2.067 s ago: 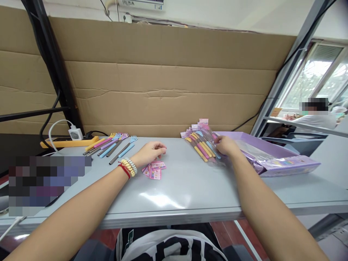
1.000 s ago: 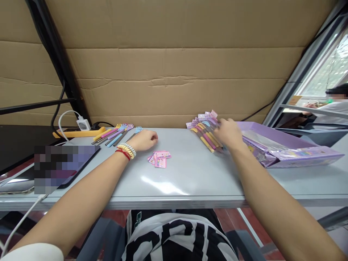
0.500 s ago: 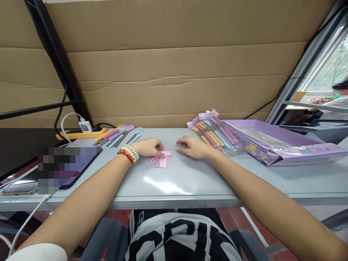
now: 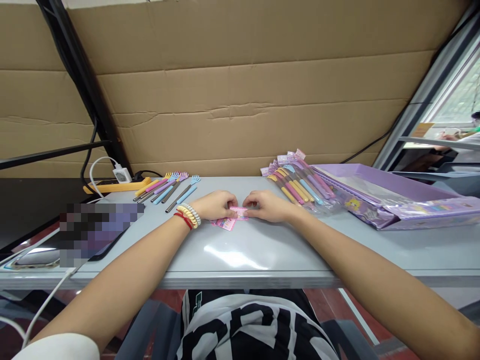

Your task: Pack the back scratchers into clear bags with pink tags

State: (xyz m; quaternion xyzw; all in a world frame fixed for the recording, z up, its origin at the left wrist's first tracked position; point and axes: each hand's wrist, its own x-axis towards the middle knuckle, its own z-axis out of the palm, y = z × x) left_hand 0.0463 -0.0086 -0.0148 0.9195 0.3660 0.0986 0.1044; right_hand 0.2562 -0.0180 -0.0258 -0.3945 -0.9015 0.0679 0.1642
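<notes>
My left hand [image 4: 216, 205], with beaded bracelets and a red string on the wrist, pinches the left end of a small pink printed card [image 4: 240, 213]. Fingertips of my right hand [image 4: 268, 206] are closed on the card's right end. Just below and left of it, more pink cards [image 4: 226, 224] lie overlapped on the table, partly covered by my left hand. Several loose forks [image 4: 168, 189] with coloured handles lie beyond my left hand. Past my right hand is a pile of forks in clear packets [image 4: 300, 182].
A purple box [image 4: 375, 220] with clear film inside stands at right on the grey table [image 4: 277, 250]. Left are a dark tablet [image 4: 127, 225], a phone, white cables and a yellow power strip [image 4: 112, 187] with a white charger [image 4: 122, 174]. Cardboard [image 4: 240, 125] walls the back.
My right hand has moved left and closed on the pink card's right end. My left hand has separated that card slightly upward and right from the others. The view has shifted slightly.
</notes>
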